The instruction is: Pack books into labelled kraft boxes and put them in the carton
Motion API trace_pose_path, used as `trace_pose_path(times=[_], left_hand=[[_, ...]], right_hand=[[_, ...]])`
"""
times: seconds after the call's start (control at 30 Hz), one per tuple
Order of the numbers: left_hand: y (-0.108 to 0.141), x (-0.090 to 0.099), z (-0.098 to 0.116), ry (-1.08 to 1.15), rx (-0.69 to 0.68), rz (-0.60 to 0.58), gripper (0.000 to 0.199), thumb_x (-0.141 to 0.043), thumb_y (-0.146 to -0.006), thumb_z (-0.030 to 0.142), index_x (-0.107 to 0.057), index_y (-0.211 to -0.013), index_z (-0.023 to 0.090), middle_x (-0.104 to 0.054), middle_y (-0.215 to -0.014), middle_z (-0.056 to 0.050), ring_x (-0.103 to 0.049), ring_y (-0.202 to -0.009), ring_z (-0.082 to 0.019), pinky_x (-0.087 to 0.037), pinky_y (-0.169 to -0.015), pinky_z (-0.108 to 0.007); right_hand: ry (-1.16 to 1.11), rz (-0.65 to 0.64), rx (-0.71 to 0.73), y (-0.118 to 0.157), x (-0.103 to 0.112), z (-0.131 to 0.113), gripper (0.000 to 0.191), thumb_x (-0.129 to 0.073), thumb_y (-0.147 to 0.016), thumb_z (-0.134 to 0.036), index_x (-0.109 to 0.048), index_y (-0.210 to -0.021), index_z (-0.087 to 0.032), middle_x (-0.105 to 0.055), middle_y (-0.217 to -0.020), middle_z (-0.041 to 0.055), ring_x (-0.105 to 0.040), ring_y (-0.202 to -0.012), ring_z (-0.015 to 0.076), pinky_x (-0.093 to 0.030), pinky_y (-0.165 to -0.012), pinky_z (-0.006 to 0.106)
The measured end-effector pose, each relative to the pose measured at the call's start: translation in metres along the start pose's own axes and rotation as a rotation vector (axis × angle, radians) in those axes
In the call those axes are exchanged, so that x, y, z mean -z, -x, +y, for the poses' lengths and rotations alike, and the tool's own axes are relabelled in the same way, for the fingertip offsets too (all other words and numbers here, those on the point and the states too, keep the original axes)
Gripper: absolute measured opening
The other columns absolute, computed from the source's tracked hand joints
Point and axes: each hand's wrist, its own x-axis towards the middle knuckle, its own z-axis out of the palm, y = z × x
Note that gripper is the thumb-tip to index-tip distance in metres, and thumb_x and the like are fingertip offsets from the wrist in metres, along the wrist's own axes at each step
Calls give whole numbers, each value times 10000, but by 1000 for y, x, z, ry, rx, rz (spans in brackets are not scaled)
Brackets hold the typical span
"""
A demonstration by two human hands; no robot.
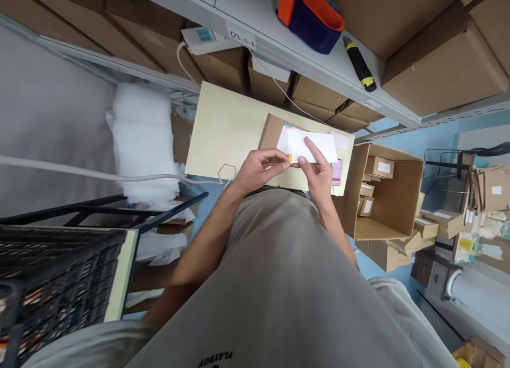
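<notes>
A flat white rectangular piece (313, 145), like a card or thin packet, has small yellow and blue printing along its left edge. My right hand (317, 171) grips its lower edge, thumb and a finger lying over the white face. At its lower left corner, my left hand (265, 168) has thumb and fingertips pinched together, touching the edge. Under the piece lies a brown cardboard box (271, 131) on the cream tabletop (227, 123). A pink and white printed item (337, 172) sits just right of my right hand.
Above the table runs a shelf with an orange and blue tape dispenser (311, 20) and a yellow and black utility knife (359, 64). An open carton (398, 198) holding small boxes stands right. At left are white foam sheets (143, 139), a cable (99, 169) and a black crate (59, 272).
</notes>
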Motion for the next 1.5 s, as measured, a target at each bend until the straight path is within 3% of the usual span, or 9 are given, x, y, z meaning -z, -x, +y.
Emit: trace_pose_path(times=[0.33,0.4,0.5,0.6,0.67,0.83,0.93,1.3,1.5], left_hand=[[-6,-2,0,7,-38,11,333,-926,-796,518,-781,-829,220,-775,-853,-46,-763,-859,-238,-644,-893,-385],[-7,-3,-1,0,-46,34,320,-912,-806,507,-765,-826,224,-764,-837,-39,-763,-846,-231,-643,-871,-376],[-10,-4,-3,4,-53,61,308,-876,-830,493,-726,-816,225,-737,-811,-28,-769,-831,-224,-632,-828,-358],[-12,-5,-4,13,-60,64,278,-828,-866,462,-694,-813,224,-712,-788,-26,-781,-837,-230,-613,-800,-349],[-13,-5,-5,2,-68,61,254,-801,-883,438,-683,-808,226,-704,-779,-28,-778,-835,-231,-603,-792,-349],[-12,-6,-7,-64,-92,66,237,-792,-892,428,-689,-811,230,-701,-806,-27,-717,-796,-203,-592,-802,-345],[-10,-6,-8,-111,-113,71,214,-796,-899,412,-706,-827,231,-703,-820,-25,-683,-788,-194,-577,-801,-337],[-5,7,-5,-121,-136,10,190,-782,-950,431,-781,-886,253,-753,-906,-46,-705,-884,-220,-581,-872,-342],[-2,26,-3,-164,-143,-2,181,-742,-966,401,-765,-879,244,-748,-908,-49,-698,-886,-214,-592,-880,-333]], right_hand=[[53,-27,0,-4,-3,-1,789,-637,-1010,-850,-597,-1660,-403,-728,-1573,53,-840,-988,215,-734,-914,400],[48,-66,-33,-5,-2,2,844,-604,-998,-890,-572,-1676,-388,-811,-1407,57,-847,-942,207,-725,-837,369],[7,-122,-158,-1,2,2,943,-609,-968,-918,-545,-1695,-321,-870,-990,31,-811,-722,191,-656,-632,309],[34,-130,-278,8,6,-6,932,-669,-965,-874,-606,-1641,-235,-752,-639,-46,-654,-480,161,-553,-519,281],[87,-94,-265,14,7,-12,814,-693,-979,-833,-709,-1521,-225,-656,-541,-83,-563,-435,142,-521,-527,279],[180,24,-59,10,0,-19,564,-781,-941,-780,-835,-1129,-251,-530,-593,-87,-493,-555,123,-453,-593,266],[187,6,-46,3,-5,-19,509,-786,-948,-749,-821,-1022,-247,-534,-643,-72,-448,-573,118,-418,-587,272],[164,-39,-95,-3,-18,-21,502,-785,-947,-745,-815,-1065,-259,-558,-661,-65,-504,-565,123,-443,-567,281],[114,8,-134,-5,-34,-24,461,-777,-952,-700,-766,-947,-239,-627,-685,-48,-516,-577,115,-473,-552,267]])
